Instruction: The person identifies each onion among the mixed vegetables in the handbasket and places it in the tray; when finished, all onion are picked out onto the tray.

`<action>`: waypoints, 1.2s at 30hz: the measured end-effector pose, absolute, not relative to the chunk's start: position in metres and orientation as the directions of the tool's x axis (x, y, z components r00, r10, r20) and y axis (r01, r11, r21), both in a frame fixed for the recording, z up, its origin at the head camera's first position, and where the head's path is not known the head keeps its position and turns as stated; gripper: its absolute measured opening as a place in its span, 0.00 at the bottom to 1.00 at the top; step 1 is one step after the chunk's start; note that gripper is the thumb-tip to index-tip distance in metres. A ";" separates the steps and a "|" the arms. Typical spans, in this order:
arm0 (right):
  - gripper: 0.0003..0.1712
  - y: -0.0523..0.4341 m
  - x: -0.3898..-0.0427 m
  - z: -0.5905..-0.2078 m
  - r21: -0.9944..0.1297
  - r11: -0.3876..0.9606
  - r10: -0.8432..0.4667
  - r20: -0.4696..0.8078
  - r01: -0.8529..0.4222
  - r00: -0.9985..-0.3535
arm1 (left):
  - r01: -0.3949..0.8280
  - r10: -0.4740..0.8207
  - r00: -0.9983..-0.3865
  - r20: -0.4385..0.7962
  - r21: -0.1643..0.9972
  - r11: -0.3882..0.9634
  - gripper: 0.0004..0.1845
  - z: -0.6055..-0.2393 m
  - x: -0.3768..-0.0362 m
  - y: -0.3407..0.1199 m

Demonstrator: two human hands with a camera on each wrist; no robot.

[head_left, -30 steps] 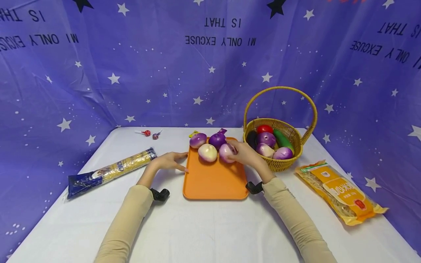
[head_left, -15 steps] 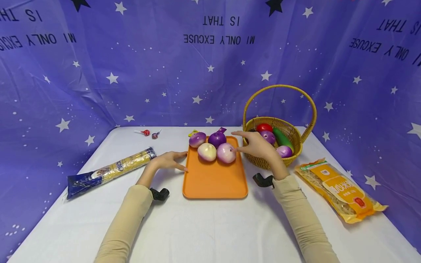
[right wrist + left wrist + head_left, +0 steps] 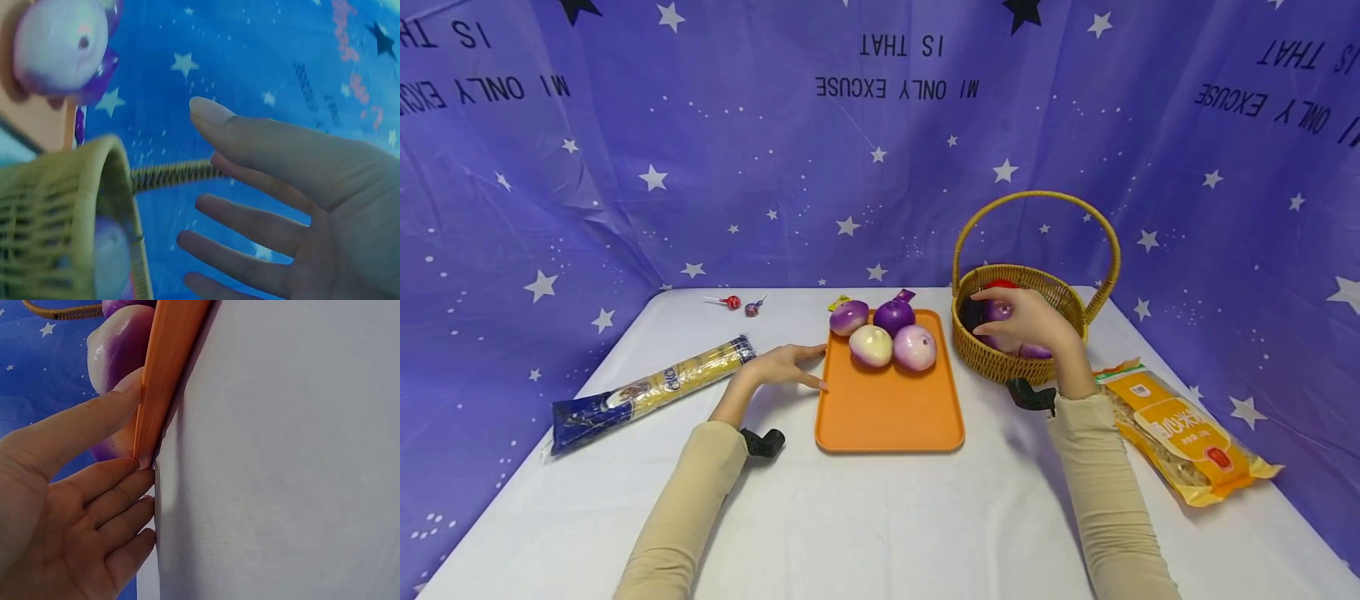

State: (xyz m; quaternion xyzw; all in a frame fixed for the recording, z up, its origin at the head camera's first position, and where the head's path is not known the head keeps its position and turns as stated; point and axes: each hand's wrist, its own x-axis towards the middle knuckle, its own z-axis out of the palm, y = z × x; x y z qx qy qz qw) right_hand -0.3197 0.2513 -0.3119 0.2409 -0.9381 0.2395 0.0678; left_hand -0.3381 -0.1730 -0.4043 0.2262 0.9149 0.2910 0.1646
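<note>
My left hand (image 3: 782, 367) rests at the left edge of an orange tray (image 3: 887, 417). In the left wrist view its thumb touches the tray's rim (image 3: 164, 381), with relaxed fingers along the outer side. Several purple-and-white onions lie grouped on the tray's far half, among them a pale one (image 3: 871, 347) and a pinkish one (image 3: 914, 348). Over the wicker basket (image 3: 988, 362) hovers my right hand (image 3: 1033, 321), thumb and fingers spread, holding nothing. In the right wrist view an onion (image 3: 111, 259) shows inside the basket. The hand hides much of the contents; a red vegetable (image 3: 1000, 284) peeks out behind it.
A tall handle (image 3: 1037, 195) arches over the basket. Pasta in a long pack (image 3: 655, 392) lies at left, an orange noodle bag (image 3: 1180, 437) at right. Two lollipops (image 3: 733, 302) sit at the back left. Small wrapped sweets (image 3: 905, 296) lie behind the tray.
My right hand has let go of the pinkish onion on the tray and moved right, over the basket. The left hand stays at the tray's edge.
</note>
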 end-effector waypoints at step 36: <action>0.32 0.274 -0.323 -0.316 -0.443 0.788 -0.393 0.173 -0.428 -0.903 | 0.324 0.509 -0.846 -0.159 0.604 0.728 0.47 -0.405 -0.338 -0.173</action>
